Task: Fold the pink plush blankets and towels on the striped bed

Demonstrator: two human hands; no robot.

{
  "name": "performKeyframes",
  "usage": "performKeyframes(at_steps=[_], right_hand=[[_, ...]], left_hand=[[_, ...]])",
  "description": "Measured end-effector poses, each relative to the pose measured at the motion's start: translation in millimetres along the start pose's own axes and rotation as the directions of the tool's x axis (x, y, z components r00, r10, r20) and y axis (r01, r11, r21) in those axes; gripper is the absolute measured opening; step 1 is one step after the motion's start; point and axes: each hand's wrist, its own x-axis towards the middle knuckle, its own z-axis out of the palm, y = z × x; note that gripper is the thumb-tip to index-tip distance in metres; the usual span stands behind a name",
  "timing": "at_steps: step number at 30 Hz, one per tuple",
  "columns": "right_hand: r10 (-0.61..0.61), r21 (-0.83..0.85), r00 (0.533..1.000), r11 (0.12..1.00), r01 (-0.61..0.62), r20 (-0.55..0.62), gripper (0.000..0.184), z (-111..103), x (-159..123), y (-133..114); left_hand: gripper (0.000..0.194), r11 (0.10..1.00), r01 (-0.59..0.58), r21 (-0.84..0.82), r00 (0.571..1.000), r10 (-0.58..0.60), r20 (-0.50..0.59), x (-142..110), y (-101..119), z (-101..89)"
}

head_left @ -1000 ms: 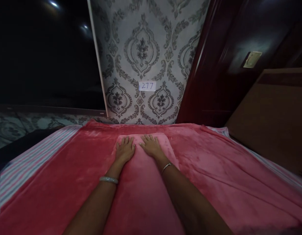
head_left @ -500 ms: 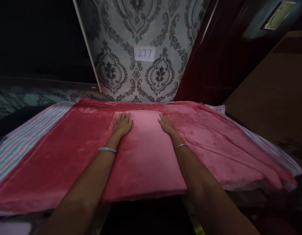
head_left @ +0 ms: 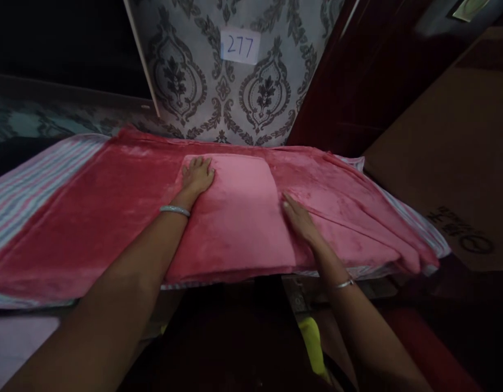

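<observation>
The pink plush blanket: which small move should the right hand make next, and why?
Probably the right hand should smooth outward to the right: long creases cross the pink plush blanket there, while the left hand lies flat on the raised middle section.

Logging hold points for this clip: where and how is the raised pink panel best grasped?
Likely pinched along the right edge of the raised pink panel, from the right: that edge steps up from the blanket, and the right hand is beside it.

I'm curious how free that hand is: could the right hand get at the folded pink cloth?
Probably yes: the right hand is open, close beside the folded pink cloth, and nothing visible blocks the way.
</observation>
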Motion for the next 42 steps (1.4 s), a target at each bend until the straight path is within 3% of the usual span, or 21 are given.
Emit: performKeyframes(at_steps=[3,6,10,13,15,17,20,25,27,30,34,42], right_hand=[[-0.165,-0.099,0.986,0.982,0.163,-0.013,0.059,12,-38,-36],[-0.360,-0.113,0.931,0.924,0.364,0.055,0.056,29,-65,-77],[-0.478,-0.109,0.875,0.869,0.483,0.074,0.055,55,-80,-114],[-0.491,-0.129,0.866,0.857,0.499,0.094,0.057,72,-82,-123],[-0.500,-0.140,0.861,0.850,0.508,0.092,0.059,78,-83,-121],[-0.506,-0.137,0.859,0.847,0.513,0.082,0.063,79,-84,-112],[-0.440,-0.142,0.897,0.885,0.442,0.052,0.068,68,-87,-89],[-0.184,-0.143,0.982,0.974,0.177,-0.033,0.067,48,-100,-34],[-0.108,-0.064,0.991,0.993,0.103,-0.082,0.066,46,-107,-15],[-0.092,0.090,0.985,0.990,0.106,-0.145,0.067,44,-113,3],[-0.055,0.247,0.972,0.962,0.113,-0.229,0.060,36,-108,10],[0.000,0.377,0.951,0.918,0.123,-0.309,0.039,25,-95,3]], left_hand=[[0.061,1.000,-0.002,-0.011,1.000,0.002,0.025,1,6,-11.4],[0.069,1.000,0.002,0.000,0.995,-0.002,0.102,-15,14,-35.7],[0.063,0.963,-0.261,0.063,0.958,0.250,0.143,-86,24,-59.7],[0.060,0.944,-0.326,0.044,0.932,0.313,0.181,-154,22,-50.4],[0.060,0.945,-0.324,0.048,0.931,0.309,0.195,-185,18,-35.3],[0.062,0.948,-0.307,0.081,0.942,0.290,0.171,-200,15,-21.3],[0.063,0.950,-0.290,0.115,0.952,0.273,0.140,-201,17,-11.8],[0.063,0.949,-0.290,0.121,0.951,0.272,0.149,-197,19,-15.1],[0.064,0.950,-0.287,0.123,0.952,0.269,0.143,-198,19,-15.5],[0.064,0.953,-0.281,0.113,0.955,0.265,0.136,-200,19,-14.9],[0.063,0.955,-0.280,0.099,0.956,0.268,0.123,-201,21,-15.0],[0.061,0.942,-0.329,0.063,0.944,0.326,0.058,-199,19,-16.1]])
